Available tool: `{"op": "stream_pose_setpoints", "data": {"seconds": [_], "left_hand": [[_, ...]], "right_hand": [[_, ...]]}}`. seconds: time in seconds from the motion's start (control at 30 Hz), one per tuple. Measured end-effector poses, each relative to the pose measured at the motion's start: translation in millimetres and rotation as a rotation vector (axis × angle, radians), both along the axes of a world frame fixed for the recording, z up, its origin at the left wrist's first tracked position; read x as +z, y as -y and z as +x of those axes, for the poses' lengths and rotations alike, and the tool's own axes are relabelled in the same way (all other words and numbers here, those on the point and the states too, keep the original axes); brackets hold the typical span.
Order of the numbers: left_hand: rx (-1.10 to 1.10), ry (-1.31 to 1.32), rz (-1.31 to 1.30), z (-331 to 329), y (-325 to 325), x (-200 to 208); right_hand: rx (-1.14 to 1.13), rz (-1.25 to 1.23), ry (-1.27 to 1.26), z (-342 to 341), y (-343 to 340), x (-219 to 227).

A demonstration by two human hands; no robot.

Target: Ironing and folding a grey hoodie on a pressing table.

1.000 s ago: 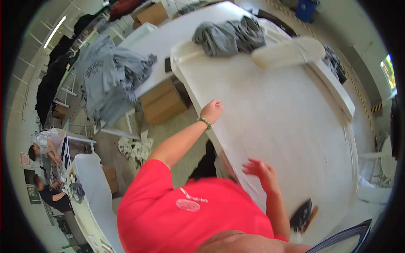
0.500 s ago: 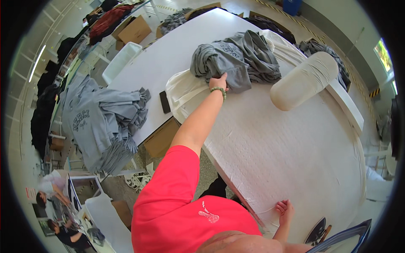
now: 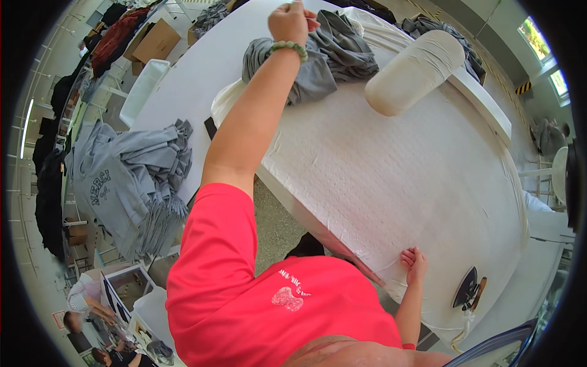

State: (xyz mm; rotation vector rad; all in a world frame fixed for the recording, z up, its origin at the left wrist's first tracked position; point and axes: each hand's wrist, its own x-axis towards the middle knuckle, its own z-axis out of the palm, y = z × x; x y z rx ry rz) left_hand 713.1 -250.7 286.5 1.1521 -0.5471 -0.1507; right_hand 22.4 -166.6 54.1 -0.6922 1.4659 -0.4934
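My left arm, with a green bead bracelet at the wrist, stretches across to a bunched pile of grey garments on the table's far side. Over the far side of this pile is my left hand, its fingers curled. Whatever they may hold does not show. Close to me, my right hand rests at the near edge of the padded pressing table, fingers curled in and nothing in them. To its right an iron stands with a cord trailing off.
A padded, cloth-covered sleeve board juts over the table's far right. Grey sweatshirts with dark lettering hang in a stack at left. Beyond are a white bin and a cardboard box. Co-workers are at lower left.
My left hand has moved away from the near edge of the grey pile to its far side. The whole view has shifted, and more of the iron shows. My right hand stays curled at the table edge.
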Motion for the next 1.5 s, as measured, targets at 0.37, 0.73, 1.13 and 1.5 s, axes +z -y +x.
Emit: {"op": "stream_pose_setpoints", "data": {"seconds": [0.37, 0.73, 1.13, 1.5], "left_hand": [[-0.188, -0.656, 0.608, -20, -15, -227], [0.578, 1.086, 0.190, -88, 13, 51], [-0.669, 0.803, 0.148, -563, 158, 81], [-0.677, 0.489, 1.011, -476, -102, -160]], "right_hand": [[-0.020, -0.005, 0.172, -28, -31, -3], [0.029, -0.043, 0.188, -29, -28, -5], [0.346, -0.795, 0.459, 1, -9, 106], [-0.279, -0.325, 0.224, -234, 21, 15]]}}
